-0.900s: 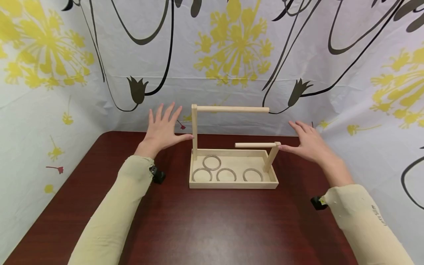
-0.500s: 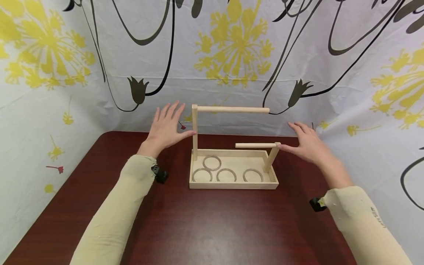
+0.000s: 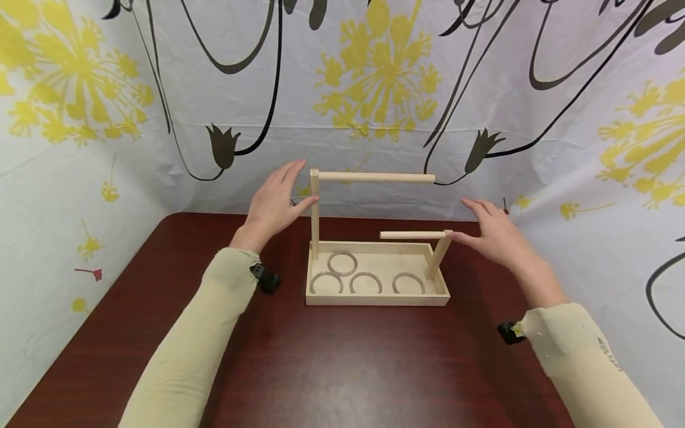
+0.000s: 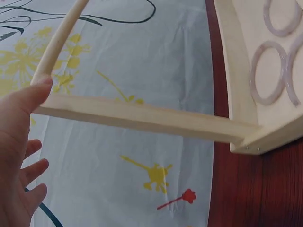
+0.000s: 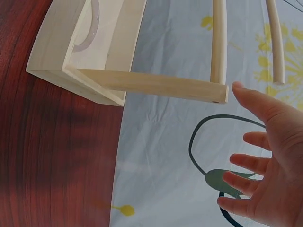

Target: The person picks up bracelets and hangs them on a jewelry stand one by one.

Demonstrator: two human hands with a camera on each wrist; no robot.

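A pale wooden bangle stand has a shallow tray [image 3: 377, 301], a tall left post [image 3: 314, 220] with a long upper bar [image 3: 377, 177], and a short right post [image 3: 440, 255] with a lower bar [image 3: 412, 235]. Several translucent bangles [image 3: 366, 274] lie flat in the tray. Beside the tall post's upper part is my left hand [image 3: 272, 205], fingers extended; its thumb overlaps the post's top end in the left wrist view, though contact is unclear. My right hand [image 3: 500, 235] has spread fingers, its thumb tip [image 5: 238, 86] just off the short post's end. Neither hand holds anything.
The stand rests on a dark red-brown wooden table [image 3: 369, 362]. Behind and at both sides hangs a white cloth [image 3: 374, 148] printed with yellow and dark flowers. A small black camera [image 3: 266, 279] sits on the left wrist, another black camera [image 3: 511, 333] on the right.
My left hand has moved up and right along the tall post, its fingers drawing closer together. The right hand has barely shifted. Stand and bangles stay put.
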